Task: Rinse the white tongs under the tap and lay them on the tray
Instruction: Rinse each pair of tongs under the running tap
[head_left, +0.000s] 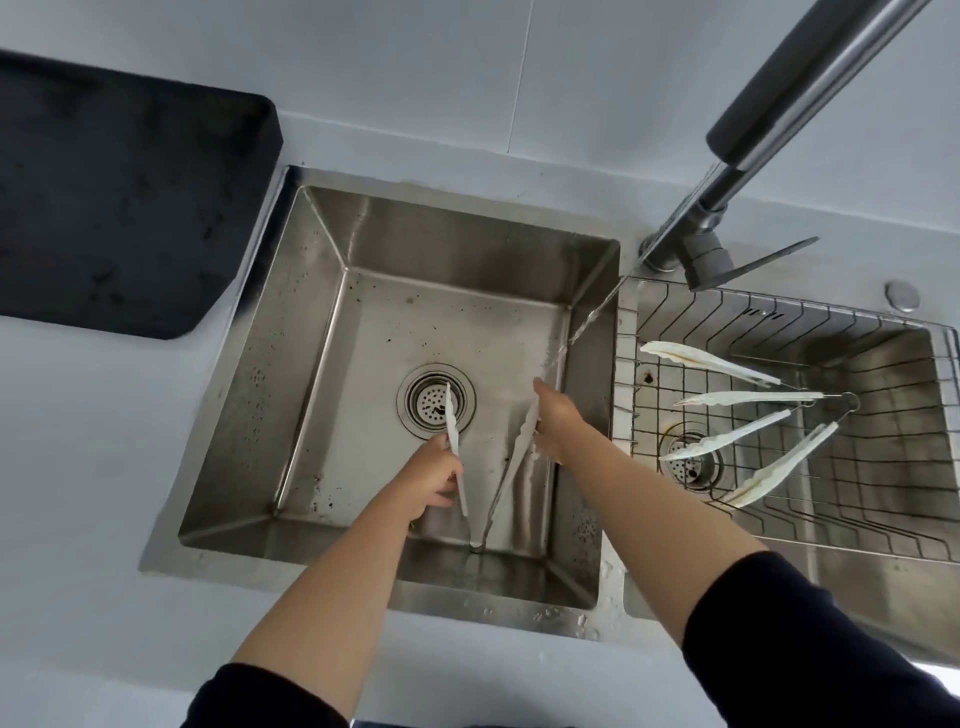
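Note:
A pair of white tongs (511, 457) is spread wide in a V over the left sink basin (363, 322), its hinge toward me. My left hand (434, 480) grips the left arm of the tongs. My right hand (556, 423) holds the right arm near its tip, where the water stream (592, 317) from the tap (769, 130) falls. The black tray (119, 208) lies on the counter left of the sink, with nothing on it.
Two more pairs of white tongs (748, 415) lie in a wire basket (883, 467) set in the right basin. The round drain strainer (435, 397) sits in the middle of the left basin. White counter surrounds the sink.

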